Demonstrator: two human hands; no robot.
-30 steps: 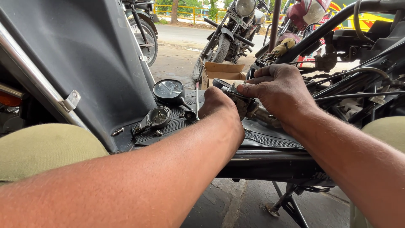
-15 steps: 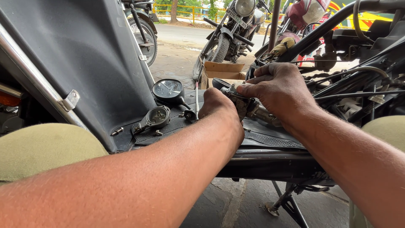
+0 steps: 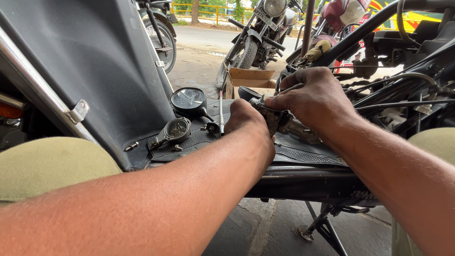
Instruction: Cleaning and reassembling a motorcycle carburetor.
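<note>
Head cam: cardboard box (image 3: 250, 78) on the ground behind the scooter, flaps open, can't see what's in it. Both hands are on a small metal part (image 3: 277, 119) over the scooter's ribbed floor mat (image 3: 303, 154). Left hand (image 3: 246, 121) is curled onto its near end, right hand (image 3: 310, 97) closed over the top w/ fingers pinching it. Round gauge (image 3: 188, 99) and a smaller round housing (image 3: 174, 130) lie just left of the hands. Mat edge is right below the wrists, grey body panel (image 3: 95, 66) walls off the left.

Metal part (image 3: 277, 121) (mostly hand-hidden)
</note>
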